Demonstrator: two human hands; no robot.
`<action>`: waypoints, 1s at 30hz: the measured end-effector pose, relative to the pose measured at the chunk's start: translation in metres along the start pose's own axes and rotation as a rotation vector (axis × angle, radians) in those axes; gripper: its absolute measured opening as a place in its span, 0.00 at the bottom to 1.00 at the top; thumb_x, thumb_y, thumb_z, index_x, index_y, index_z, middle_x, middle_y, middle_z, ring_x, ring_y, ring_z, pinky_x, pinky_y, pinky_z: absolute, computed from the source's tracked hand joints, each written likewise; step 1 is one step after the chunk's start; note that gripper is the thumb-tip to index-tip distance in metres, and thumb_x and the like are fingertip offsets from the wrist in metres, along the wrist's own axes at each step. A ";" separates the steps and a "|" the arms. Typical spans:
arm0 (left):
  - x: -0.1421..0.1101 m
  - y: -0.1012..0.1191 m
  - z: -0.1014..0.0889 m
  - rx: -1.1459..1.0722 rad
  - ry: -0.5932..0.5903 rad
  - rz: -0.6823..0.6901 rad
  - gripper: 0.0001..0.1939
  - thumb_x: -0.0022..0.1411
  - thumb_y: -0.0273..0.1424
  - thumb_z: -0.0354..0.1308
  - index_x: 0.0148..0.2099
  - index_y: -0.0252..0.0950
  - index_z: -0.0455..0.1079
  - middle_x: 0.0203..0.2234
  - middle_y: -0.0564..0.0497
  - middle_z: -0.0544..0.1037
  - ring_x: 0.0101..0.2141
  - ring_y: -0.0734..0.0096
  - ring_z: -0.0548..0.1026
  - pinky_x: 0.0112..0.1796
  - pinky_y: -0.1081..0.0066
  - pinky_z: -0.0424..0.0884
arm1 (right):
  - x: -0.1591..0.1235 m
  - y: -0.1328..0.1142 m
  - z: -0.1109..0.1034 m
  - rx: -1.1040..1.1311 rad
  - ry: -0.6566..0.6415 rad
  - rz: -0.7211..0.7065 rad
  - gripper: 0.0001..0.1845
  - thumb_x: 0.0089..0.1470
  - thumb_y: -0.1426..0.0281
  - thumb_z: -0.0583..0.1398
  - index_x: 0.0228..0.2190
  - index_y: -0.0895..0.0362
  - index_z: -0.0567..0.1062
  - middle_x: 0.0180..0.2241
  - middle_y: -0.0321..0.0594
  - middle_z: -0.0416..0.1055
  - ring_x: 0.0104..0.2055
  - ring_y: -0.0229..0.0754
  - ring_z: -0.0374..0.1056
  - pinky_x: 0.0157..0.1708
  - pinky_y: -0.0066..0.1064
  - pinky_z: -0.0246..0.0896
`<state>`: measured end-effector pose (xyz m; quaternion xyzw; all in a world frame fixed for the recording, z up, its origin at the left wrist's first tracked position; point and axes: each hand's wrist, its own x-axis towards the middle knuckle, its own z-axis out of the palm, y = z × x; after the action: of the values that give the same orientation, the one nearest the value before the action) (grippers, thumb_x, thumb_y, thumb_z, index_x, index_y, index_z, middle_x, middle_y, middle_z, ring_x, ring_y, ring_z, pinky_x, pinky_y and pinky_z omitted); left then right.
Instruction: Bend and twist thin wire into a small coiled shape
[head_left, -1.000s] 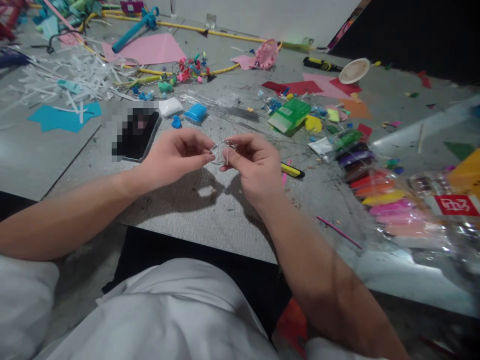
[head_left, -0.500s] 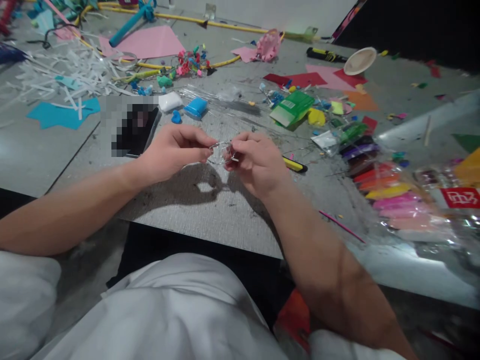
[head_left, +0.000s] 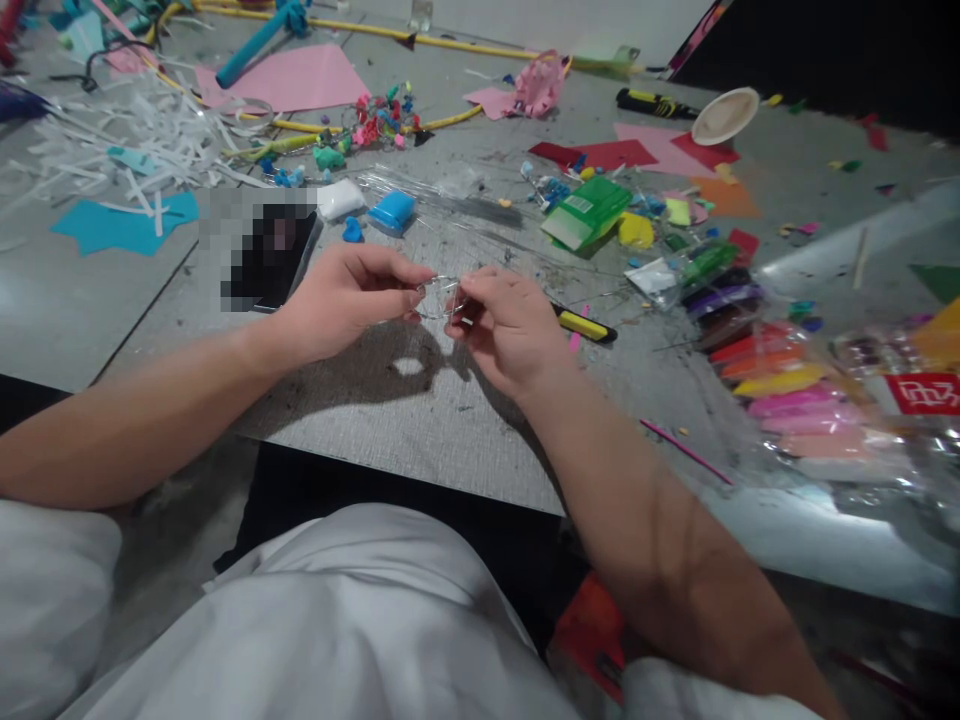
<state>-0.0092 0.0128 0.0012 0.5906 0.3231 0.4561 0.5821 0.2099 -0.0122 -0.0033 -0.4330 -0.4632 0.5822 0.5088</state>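
Between my two hands a thin silvery wire ring (head_left: 436, 317) is held a little above the grey table, and its shadow falls below. My left hand (head_left: 349, 295) pinches the ring's left side between thumb and fingertips. On the opposite side my right hand (head_left: 510, 320) grips it with closed fingers, which partly hide the wire. Just past the right hand lies a yellow and black utility knife (head_left: 585, 324). A dark phone (head_left: 274, 255) lies beside the left hand, partly blurred. Behind the hands are a blue clay packet (head_left: 391, 213) and a white packet (head_left: 341, 200).
Bags of coloured clay (head_left: 810, 400) spread over the right side. A green packet (head_left: 586, 215) and paper scraps lie further back. White paper strips (head_left: 142, 140) heap at the left, near pink paper (head_left: 315, 80). The table's front edge (head_left: 420, 480) runs close to my body.
Both hands keep hold of the wire ring. The right hand has turned slightly and its fingers have shifted a little on the wire; more of the utility knife shows.
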 end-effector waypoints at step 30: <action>0.007 0.012 -0.008 0.249 0.043 0.008 0.10 0.61 0.31 0.84 0.44 0.36 0.91 0.36 0.45 0.90 0.41 0.54 0.87 0.46 0.56 0.85 | 0.000 -0.001 0.002 -0.089 0.073 -0.073 0.19 0.62 0.50 0.78 0.33 0.47 0.80 0.36 0.40 0.81 0.40 0.51 0.78 0.36 0.45 0.84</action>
<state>-0.0162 0.0209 0.0138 0.6497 0.3871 0.4274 0.4954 0.2080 -0.0125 -0.0020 -0.4589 -0.4851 0.5260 0.5266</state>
